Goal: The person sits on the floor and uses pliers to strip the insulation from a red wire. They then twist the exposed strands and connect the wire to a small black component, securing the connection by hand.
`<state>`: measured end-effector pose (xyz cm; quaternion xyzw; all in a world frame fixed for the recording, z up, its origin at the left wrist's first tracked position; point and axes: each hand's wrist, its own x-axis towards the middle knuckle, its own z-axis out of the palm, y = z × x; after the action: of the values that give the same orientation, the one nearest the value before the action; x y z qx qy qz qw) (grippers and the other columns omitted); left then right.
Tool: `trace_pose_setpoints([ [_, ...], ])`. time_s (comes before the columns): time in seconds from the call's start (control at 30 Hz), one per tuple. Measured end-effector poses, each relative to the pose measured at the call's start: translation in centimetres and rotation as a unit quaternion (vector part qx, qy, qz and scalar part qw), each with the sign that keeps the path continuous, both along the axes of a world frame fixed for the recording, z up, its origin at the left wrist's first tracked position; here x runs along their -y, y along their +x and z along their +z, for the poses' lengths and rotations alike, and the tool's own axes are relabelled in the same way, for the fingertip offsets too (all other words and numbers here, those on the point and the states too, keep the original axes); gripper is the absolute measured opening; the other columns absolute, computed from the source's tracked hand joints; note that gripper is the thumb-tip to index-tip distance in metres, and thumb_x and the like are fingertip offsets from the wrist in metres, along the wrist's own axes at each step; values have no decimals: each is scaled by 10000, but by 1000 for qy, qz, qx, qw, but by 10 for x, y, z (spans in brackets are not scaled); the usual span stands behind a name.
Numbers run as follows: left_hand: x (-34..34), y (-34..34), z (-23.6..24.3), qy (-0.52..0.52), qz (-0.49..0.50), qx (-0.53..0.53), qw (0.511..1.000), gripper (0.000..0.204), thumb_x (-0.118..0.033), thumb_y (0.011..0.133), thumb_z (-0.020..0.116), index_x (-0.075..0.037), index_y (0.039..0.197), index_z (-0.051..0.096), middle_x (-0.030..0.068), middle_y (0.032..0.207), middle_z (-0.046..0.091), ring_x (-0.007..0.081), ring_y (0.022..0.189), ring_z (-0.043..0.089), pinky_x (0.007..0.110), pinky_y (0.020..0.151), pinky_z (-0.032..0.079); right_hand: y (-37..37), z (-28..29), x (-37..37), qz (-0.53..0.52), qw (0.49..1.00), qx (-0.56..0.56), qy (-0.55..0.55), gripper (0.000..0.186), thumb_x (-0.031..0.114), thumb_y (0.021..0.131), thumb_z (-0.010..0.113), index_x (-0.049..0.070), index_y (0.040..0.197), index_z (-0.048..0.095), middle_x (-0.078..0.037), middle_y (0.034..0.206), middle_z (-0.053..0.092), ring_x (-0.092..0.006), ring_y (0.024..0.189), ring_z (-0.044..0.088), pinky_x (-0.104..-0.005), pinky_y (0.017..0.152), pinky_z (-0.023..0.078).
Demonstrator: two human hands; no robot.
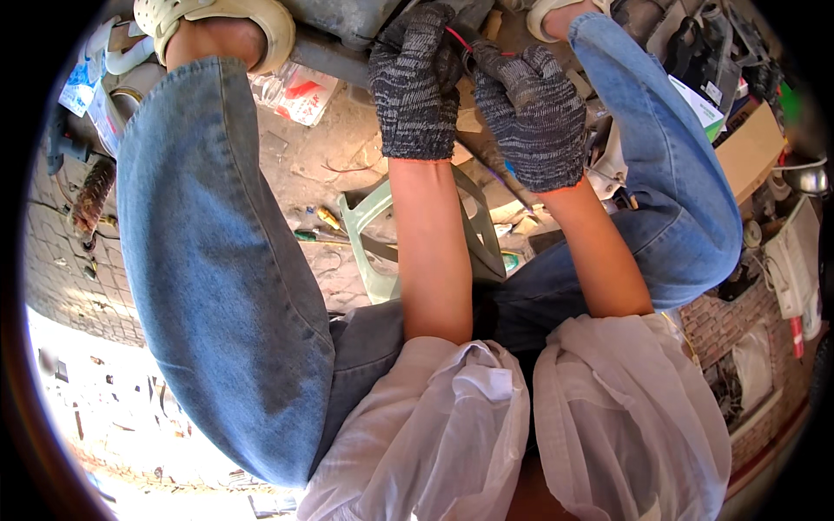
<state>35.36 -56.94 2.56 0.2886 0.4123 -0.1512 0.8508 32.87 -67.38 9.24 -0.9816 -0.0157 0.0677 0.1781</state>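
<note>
Both of my hands wear dark grey knitted gloves and are close together at the top middle. My left hand is closed, its fingers curled away from view. A thin red wire runs out beside its fingers toward my right hand. The fingers of that hand are bent and pinched around the wire, near a dark piece whose kind I cannot make out. Just beyond my hands is a grey metal machine part. The gloves hide both ends of the wire.
A pale green plastic stool is below my forearms, between my knees. A yellow-handled tool lies on the dirty floor to its left. A red and white package is near my left foot. Cardboard and mixed scrap crowd the right.
</note>
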Motion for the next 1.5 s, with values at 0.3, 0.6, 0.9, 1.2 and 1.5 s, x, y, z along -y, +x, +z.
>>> trace_pose_setpoints([
  [0.3,-11,-23,-24,23,-87,-10,996,165,-135,797,750,-38,923,708,37,805,685,102,617,606,216,507,450,4,8,6,-7,997,-7,81,146,181,788,698,118,920,701,-76,803,620,-258,783,603,-369,734,494],
  [0.6,-12,-19,-20,-8,-69,5,998,190,-120,788,756,-28,947,706,49,798,688,83,560,574,199,450,395,3,12,-5,-46,994,-31,90,168,195,790,689,94,924,685,-70,788,614,-264,813,587,-382,737,486],
  [0.9,-2,-24,-34,36,-36,28,998,195,-113,801,744,-25,970,707,50,812,695,80,547,568,196,440,378,-4,-7,2,-6,999,-1,47,168,177,792,688,103,943,692,-60,838,643,-258,841,592,-364,772,492],
  [1.2,-9,-14,-12,5,-66,-9,998,168,-122,804,741,-39,948,717,19,710,667,47,452,496,194,388,319,4,4,-2,-23,997,-29,73,193,146,775,702,109,963,690,-76,846,631,-263,821,598,-370,723,504],
  [1.5,-10,-15,-16,-11,-70,9,997,172,-124,800,744,-41,949,716,13,725,667,50,470,506,197,399,333,9,10,-6,16,1000,-22,15,224,145,765,712,124,988,693,-88,854,600,-274,786,601,-387,687,502],
])
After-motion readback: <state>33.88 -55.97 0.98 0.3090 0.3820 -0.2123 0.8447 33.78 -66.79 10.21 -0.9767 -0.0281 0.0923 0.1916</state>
